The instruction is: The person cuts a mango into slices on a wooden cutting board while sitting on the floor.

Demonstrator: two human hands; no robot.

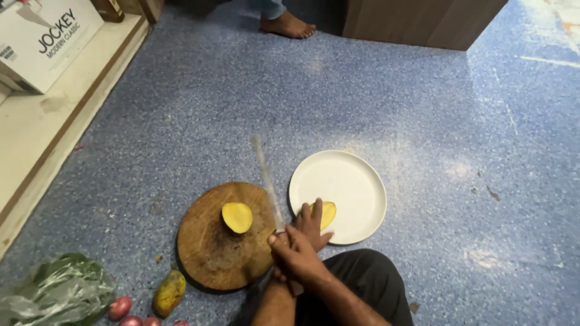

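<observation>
A: Item one, starting at the centre?
B: Mango piece [327,214], yellow cut face up, lying on the near edge of the white plate [356,175]. The left hand [312,224] rests on it, fingers spread and laid flat over its near side.

A: The other hand?
B: Right hand [294,253], crossed just in front of the left, fingers curled tight round the handle of a knife [266,178]. The blade is blurred and points away from the person, passing between plate and board.

A: Left of the plate?
B: Round wooden cutting board [211,247], touching or nearly touching the plate's rim; I cannot tell which. A second mango half [237,217] sits on it, flesh side up.

A: Further left of the plate?
B: Whole mango [168,293], green and orange, on the floor just beside the board. Then red onions [120,307] and a plastic bag of greens [57,290].

A: Beyond the plate?
B: Speckled blue floor [393,96], another person's bare foot [288,26] well apart, a white cardboard box [42,36] far left.
</observation>
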